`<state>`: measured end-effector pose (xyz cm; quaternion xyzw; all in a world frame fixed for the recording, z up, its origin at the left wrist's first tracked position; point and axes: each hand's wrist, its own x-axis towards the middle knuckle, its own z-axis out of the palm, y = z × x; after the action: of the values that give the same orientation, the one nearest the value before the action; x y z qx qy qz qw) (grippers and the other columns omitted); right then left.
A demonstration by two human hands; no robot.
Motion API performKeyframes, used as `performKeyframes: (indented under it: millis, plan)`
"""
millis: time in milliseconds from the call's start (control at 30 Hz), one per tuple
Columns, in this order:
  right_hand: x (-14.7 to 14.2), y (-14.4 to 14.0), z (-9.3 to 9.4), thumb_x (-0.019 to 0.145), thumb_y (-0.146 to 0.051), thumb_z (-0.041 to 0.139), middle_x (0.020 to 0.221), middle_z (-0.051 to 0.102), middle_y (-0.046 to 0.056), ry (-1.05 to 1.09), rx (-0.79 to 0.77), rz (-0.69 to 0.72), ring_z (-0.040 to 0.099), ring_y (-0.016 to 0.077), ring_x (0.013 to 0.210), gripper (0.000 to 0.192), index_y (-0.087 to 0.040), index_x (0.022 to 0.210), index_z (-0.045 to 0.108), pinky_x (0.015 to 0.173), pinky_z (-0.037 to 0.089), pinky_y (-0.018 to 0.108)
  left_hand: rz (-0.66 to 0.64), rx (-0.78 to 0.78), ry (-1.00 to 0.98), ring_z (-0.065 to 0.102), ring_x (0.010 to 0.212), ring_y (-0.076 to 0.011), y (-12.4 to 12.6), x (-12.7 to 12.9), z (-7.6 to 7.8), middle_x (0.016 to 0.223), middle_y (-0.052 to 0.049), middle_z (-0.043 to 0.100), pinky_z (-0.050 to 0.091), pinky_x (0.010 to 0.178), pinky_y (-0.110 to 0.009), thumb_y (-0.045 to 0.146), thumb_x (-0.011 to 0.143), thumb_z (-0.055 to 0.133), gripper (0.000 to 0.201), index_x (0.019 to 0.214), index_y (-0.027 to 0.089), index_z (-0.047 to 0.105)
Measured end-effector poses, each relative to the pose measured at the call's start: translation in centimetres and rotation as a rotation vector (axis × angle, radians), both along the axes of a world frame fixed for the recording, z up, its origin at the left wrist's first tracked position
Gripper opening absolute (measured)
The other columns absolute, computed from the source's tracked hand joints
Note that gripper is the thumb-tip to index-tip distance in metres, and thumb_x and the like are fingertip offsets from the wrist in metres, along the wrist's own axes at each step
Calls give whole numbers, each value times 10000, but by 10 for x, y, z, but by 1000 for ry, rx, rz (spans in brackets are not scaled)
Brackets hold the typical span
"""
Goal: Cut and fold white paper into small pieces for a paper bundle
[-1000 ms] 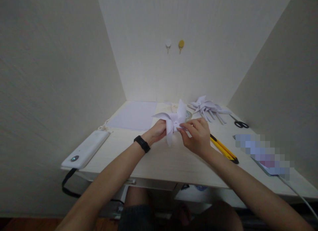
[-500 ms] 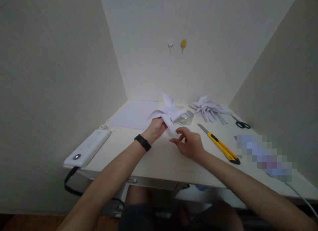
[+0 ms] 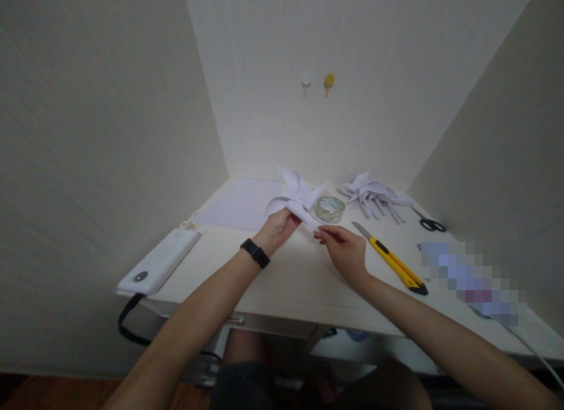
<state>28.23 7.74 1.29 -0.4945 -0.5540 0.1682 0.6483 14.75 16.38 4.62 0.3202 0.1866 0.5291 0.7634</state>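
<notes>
A white paper pinwheel [image 3: 298, 196] is held up over the middle of the desk, its curved blades fanned out. My left hand [image 3: 277, 228], with a black band on the wrist, closes on it from below and behind; the fingertips are partly hidden by the paper. Closed in a pinch, my right hand [image 3: 344, 249] has the tip of the pinwheel's lower right blade between thumb and fingers. Just behind that blade lies a roll of clear tape [image 3: 330, 209].
More paper pinwheels [image 3: 369, 191] are piled at the back right. A yellow utility knife [image 3: 396, 264], blade out, lies beside my right hand, with black scissors [image 3: 432, 224] farther right. White paper [image 3: 242, 203] is at the back left; a white device [image 3: 159, 262] stands near the left edge.
My right thumb and fingers have closed on the lower blade's tip, which has swung out to the right. The pinwheel has turned slightly, showing more of the tape roll.
</notes>
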Motion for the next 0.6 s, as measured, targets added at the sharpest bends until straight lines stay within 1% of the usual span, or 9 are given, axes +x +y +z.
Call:
performKeyframes:
  millis: [100,167,333,467,600]
  plan:
    - [-3,1,5,692,-307,773,705,765,43,160,-93,36,712,193,611,134,-201,773,782,622,593,317,20,18,-31,672,961,-214,0,0,1,851,-61,728,506,913,-336,55,664,679,209,858,133,682]
    - [-5,1,8,647,-334,814,719,770,59,257,-147,69,722,208,630,194,-186,770,785,643,606,336,33,30,-48,671,965,-208,0,1,1,829,-51,725,503,910,-322,46,658,679,225,863,138,688]
    - [-9,0,12,551,-380,890,762,778,86,485,-224,157,743,229,704,332,-154,769,780,764,627,387,9,12,-59,672,929,-194,3,0,-2,860,-48,730,500,897,-308,71,673,678,233,893,146,706]
    - [-10,1,12,511,-378,913,746,775,88,534,-248,198,741,224,682,358,-150,752,776,768,634,394,15,63,-39,657,865,-167,7,0,-7,873,-45,729,497,860,-295,85,657,700,238,885,150,710]
    - [-7,4,13,511,-390,906,730,771,85,455,-279,260,740,230,678,366,-156,757,772,731,632,387,59,86,-12,644,870,-167,11,-3,-9,858,-47,723,488,842,-292,116,634,741,202,829,146,701]
